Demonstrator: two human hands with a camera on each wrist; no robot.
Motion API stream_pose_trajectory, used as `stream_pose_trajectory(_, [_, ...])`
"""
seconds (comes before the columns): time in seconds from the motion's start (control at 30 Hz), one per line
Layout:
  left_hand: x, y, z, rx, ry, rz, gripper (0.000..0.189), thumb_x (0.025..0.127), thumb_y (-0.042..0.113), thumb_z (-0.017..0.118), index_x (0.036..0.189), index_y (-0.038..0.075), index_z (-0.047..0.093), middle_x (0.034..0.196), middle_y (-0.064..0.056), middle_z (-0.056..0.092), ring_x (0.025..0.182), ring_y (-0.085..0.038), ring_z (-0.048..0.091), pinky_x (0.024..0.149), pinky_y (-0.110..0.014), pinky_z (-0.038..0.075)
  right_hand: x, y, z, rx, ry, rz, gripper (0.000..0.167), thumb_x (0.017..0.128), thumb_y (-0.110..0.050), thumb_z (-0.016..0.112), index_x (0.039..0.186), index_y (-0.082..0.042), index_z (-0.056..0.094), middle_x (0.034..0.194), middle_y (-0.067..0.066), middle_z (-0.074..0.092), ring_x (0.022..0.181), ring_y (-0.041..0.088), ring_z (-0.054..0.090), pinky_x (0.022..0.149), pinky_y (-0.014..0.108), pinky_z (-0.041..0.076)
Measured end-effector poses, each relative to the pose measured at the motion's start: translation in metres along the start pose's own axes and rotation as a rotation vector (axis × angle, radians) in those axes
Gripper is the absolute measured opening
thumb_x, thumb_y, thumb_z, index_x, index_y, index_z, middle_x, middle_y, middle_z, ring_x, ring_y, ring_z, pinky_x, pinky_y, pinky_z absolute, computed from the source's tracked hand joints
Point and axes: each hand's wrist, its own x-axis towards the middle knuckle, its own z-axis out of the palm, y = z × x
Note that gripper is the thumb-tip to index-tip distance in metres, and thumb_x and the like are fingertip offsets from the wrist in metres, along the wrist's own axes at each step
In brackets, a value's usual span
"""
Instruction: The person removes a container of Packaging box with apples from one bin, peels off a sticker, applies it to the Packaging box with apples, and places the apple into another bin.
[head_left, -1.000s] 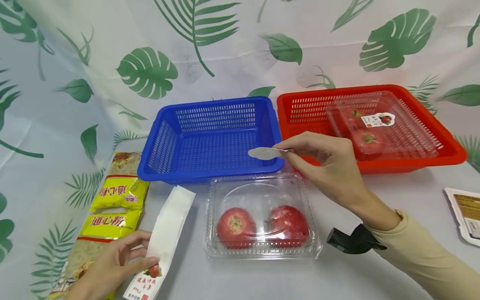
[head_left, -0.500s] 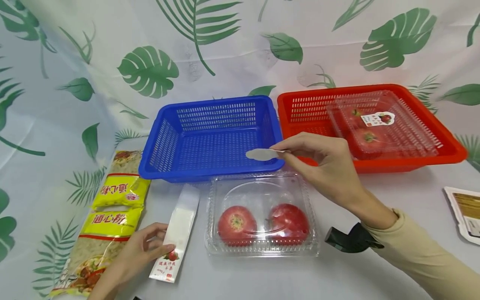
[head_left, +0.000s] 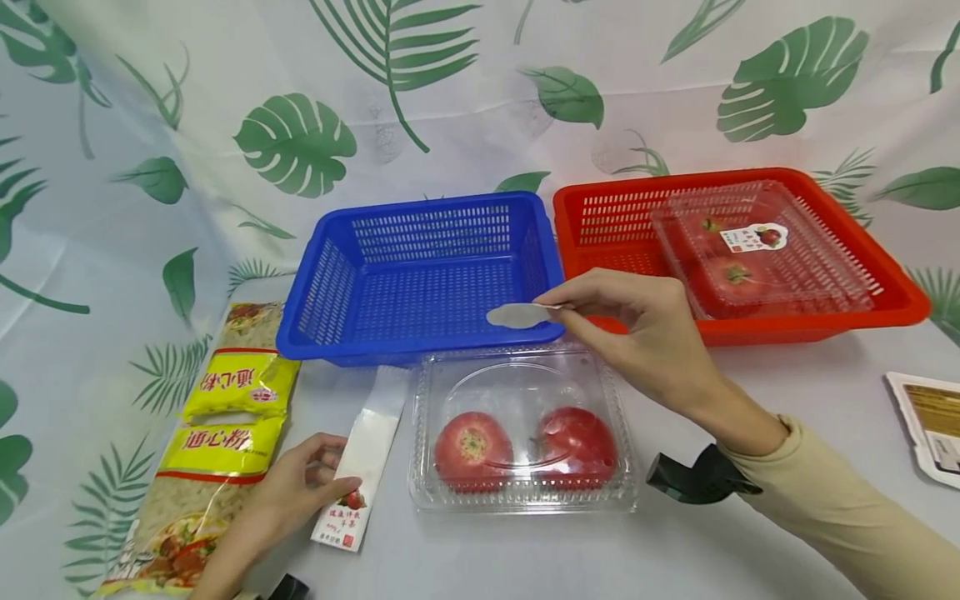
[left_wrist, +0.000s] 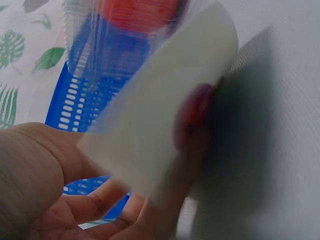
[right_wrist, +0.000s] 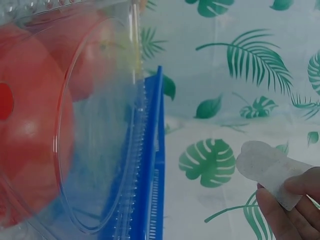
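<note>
My right hand [head_left: 645, 329] is raised over the front rims of the baskets, pinching a peeled sticker [head_left: 519, 315] between thumb and fingertips. The pale side of this sticker [right_wrist: 265, 165] also shows in the right wrist view. Below it, a clear lidded plastic box [head_left: 525, 375] holds two red apples [head_left: 474, 450]. My left hand [head_left: 303, 487] is to the left of the box, its thumb across a strip of apple stickers [head_left: 367, 450] and its fingers at the strip's left edge. In the left wrist view the strip [left_wrist: 160, 95] bends across the fingers.
Behind the box stand a blue basket [head_left: 420, 346] and a red basket [head_left: 817, 321]. A labelled clear box [head_left: 810, 250] of red fruit sits in the red one. Yellow pasta bags [head_left: 236, 375] lie at left, a white-edged packet [head_left: 930, 425] at far right.
My left hand has moved right and away from me, bringing the sticker strip closer to the clear box. My right hand, with the sticker, has drifted slightly left.
</note>
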Motion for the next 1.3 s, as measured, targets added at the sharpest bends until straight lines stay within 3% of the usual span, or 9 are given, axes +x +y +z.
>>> stream_pose_trajectory(0.1, [0.002,0.003,0.001,0.115,0.036,0.032,0.051,0.087,0.011,0.086,0.129,-0.005,0.061,0.097,-0.003,0.066,0.083,-0.014,0.064,0.069,-0.027,0.055,0.0,0.001,0.001,0.009,-0.008,0.005,0.033,0.082,0.022,0.075,0.107,0.002,0.078,0.102,0.007,0.079,0.097,0.008,0.074,0.085,0.021,0.059])
stream_pose_trajectory(0.27, [0.004,0.01,0.003,0.291,0.075,0.03,0.049,0.088,0.018,0.087,0.126,-0.002,0.064,0.09,0.001,0.064,0.08,-0.013,0.06,0.073,-0.032,0.053,0.0,0.002,0.003,-0.003,-0.019,0.011,0.032,0.082,0.021,0.076,0.106,0.001,0.079,0.1,0.005,0.079,0.095,0.01,0.075,0.084,0.021,0.059])
stream_pose_trajectory(0.57, [0.004,0.023,0.003,0.431,0.116,-0.001,0.046,0.086,0.023,0.089,0.119,0.0,0.067,0.092,-0.003,0.062,0.08,-0.017,0.058,0.074,-0.036,0.054,-0.002,0.002,0.005,-0.033,-0.033,0.026,0.029,0.083,0.019,0.077,0.106,0.0,0.079,0.1,0.005,0.079,0.094,0.014,0.076,0.084,0.02,0.059])
stream_pose_trajectory(0.63, [0.003,0.027,0.001,0.464,0.132,0.013,0.046,0.085,0.023,0.09,0.119,0.002,0.067,0.094,-0.004,0.061,0.082,-0.018,0.059,0.074,-0.038,0.053,-0.002,0.002,0.006,-0.031,-0.036,0.028,0.029,0.083,0.018,0.077,0.106,0.0,0.079,0.099,0.005,0.079,0.093,0.015,0.076,0.084,0.02,0.059])
stream_pose_trajectory(0.73, [0.001,0.037,-0.003,0.478,0.17,0.092,0.042,0.084,0.018,0.089,0.118,0.003,0.068,0.098,-0.006,0.064,0.085,-0.02,0.063,0.077,-0.042,0.056,-0.002,0.002,0.006,-0.033,-0.039,0.023,0.029,0.083,0.018,0.077,0.106,0.0,0.079,0.099,0.005,0.079,0.093,0.016,0.076,0.083,0.02,0.059])
stream_pose_trajectory(0.87, [-0.002,0.066,-0.01,0.396,0.223,0.288,0.029,0.088,0.012,0.085,0.112,0.004,0.071,0.099,-0.007,0.069,0.086,-0.022,0.068,0.075,-0.041,0.061,0.0,0.001,0.007,-0.03,-0.04,0.016,0.028,0.084,0.017,0.077,0.106,-0.001,0.079,0.1,0.005,0.079,0.093,0.016,0.076,0.083,0.02,0.059])
stream_pose_trajectory(1.0, [-0.005,0.106,-0.01,0.244,0.206,0.472,0.014,0.093,0.015,0.081,0.104,0.01,0.074,0.095,0.0,0.071,0.086,-0.015,0.067,0.074,-0.033,0.061,0.001,-0.002,0.009,-0.025,-0.036,0.011,0.029,0.084,0.017,0.077,0.106,-0.001,0.079,0.101,0.005,0.079,0.093,0.016,0.076,0.082,0.021,0.059])
stream_pose_trajectory(1.17, [-0.008,0.146,0.0,0.042,0.025,0.598,0.007,0.098,0.019,0.076,0.104,0.016,0.077,0.094,0.006,0.074,0.085,-0.016,0.068,0.076,-0.03,0.059,0.001,-0.007,0.012,-0.047,-0.032,-0.016,0.03,0.083,0.017,0.078,0.107,-0.002,0.08,0.101,0.005,0.079,0.093,0.017,0.076,0.081,0.02,0.059])
stream_pose_trajectory(1.3, [-0.005,0.169,0.007,-0.119,-0.129,0.605,0.015,0.104,0.022,0.068,0.11,0.012,0.076,0.093,-0.001,0.075,0.084,-0.024,0.071,0.075,-0.034,0.06,0.0,-0.012,0.013,-0.068,-0.036,-0.064,0.032,0.081,0.017,0.08,0.107,-0.003,0.08,0.102,0.003,0.079,0.095,0.017,0.076,0.084,0.018,0.058])
